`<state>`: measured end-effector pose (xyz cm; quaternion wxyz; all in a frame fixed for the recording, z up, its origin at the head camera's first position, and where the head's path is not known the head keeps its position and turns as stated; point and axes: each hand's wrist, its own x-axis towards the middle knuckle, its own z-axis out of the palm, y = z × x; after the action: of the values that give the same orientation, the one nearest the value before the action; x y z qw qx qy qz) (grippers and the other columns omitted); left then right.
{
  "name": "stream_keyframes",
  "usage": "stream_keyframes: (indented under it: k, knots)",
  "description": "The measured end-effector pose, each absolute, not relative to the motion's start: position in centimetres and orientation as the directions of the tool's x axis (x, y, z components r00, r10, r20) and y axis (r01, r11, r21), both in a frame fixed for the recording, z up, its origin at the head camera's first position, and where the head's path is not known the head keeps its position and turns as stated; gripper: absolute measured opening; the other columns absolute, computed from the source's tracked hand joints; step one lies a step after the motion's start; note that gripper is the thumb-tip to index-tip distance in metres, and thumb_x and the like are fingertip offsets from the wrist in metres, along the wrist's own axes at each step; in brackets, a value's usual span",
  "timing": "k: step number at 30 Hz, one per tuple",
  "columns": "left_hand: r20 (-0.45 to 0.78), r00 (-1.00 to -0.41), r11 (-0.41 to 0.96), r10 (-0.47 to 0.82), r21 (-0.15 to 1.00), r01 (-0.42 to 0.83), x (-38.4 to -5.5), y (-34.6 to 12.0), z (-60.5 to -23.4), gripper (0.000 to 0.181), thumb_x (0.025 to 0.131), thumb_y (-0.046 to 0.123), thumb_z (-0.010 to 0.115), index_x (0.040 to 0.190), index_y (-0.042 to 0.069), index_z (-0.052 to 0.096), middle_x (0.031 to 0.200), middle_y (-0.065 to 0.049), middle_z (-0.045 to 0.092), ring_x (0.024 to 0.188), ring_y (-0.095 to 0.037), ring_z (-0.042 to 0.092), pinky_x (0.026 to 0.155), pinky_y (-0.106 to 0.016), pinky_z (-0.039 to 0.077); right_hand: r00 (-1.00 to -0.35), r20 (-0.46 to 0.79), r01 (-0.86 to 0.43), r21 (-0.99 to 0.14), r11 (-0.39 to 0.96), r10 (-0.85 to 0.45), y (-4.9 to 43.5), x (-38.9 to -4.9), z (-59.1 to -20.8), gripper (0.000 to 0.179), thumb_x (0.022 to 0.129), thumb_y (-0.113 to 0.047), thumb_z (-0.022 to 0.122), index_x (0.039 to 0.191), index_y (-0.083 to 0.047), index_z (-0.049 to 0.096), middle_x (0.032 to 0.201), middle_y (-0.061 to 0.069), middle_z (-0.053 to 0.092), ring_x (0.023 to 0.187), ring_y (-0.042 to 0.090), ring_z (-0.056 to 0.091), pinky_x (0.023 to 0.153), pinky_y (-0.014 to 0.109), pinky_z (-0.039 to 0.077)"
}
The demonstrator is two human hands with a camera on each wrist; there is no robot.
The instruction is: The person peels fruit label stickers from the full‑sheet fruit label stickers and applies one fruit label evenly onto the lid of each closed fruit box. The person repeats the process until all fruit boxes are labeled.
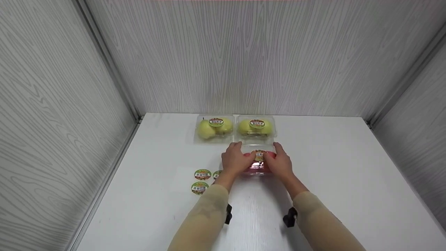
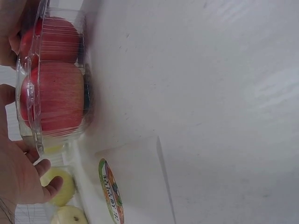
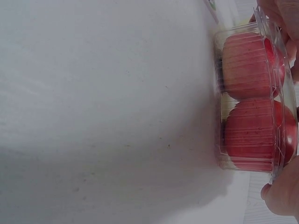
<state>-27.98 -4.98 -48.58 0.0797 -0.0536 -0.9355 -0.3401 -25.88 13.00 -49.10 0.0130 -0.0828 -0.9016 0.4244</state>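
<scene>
A clear plastic clamshell box with red apples inside sits in the middle of the white table. An oval fruit label lies on its lid. My left hand holds the box along its left side, its thumb on top at the label. On the opposite side my right hand grips the box likewise, its thumb reaching the label from the right. Two apples show through the ribbed front wall in the right wrist view. Parts of the label are hidden beneath the thumbs.
Behind stand two clear boxes: the left holds yellow-green pears, the right similar yellow-green fruit. Both carry oval labels. More oval stickers lie left of my left forearm, one partly covered by it. Wood-grain panels enclose the table.
</scene>
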Motion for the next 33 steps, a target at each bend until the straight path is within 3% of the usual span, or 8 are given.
stream_keyframes:
  k: [8, 20, 33]
  knots:
    - [0.173, -0.984, 0.777, 0.051, 0.612, 0.148, -27.9, -5.1, -48.2, 0.073, 0.090, 0.052, 0.074, 0.141, 0.000, 0.066, 0.135, -0.016, 0.067, 0.122, -0.033, 0.066, 0.099, -0.051, 0.050, -0.987, -0.014, 0.112, -0.767, 0.632, 0.158, 13.0, -25.8, -49.2, 0.072, 0.101, -0.034, 0.056, 0.162, -0.001, 0.036, 0.159, 0.028, 0.046, 0.146, 0.046, 0.046, 0.119, 0.056, 0.036]
    - [0.090, -0.989, 0.784, 0.118, 0.602, 0.148, -27.9, -5.8, -48.0, 0.099, 0.082, 0.071, 0.075, 0.151, 0.003, 0.056, 0.147, -0.015, 0.059, 0.126, -0.036, 0.063, 0.105, -0.050, 0.049, -0.994, 0.004, 0.068, -0.766, 0.639, 0.110, 13.2, -25.8, -48.9, 0.084, 0.095, -0.035, 0.067, 0.162, 0.004, 0.033, 0.161, 0.031, 0.041, 0.145, 0.048, 0.045, 0.119, 0.056, 0.036]
    - [0.064, -0.989, 0.773, 0.135, 0.617, 0.146, -27.8, -6.0, -48.0, 0.099, 0.082, 0.067, 0.076, 0.155, 0.004, 0.053, 0.150, -0.013, 0.057, 0.127, -0.038, 0.061, 0.107, -0.049, 0.048, -0.993, -0.031, 0.095, -0.768, 0.633, 0.112, 13.1, -25.7, -48.8, 0.082, 0.095, -0.033, 0.062, 0.163, 0.001, 0.030, 0.162, 0.030, 0.041, 0.146, 0.046, 0.044, 0.119, 0.057, 0.036]
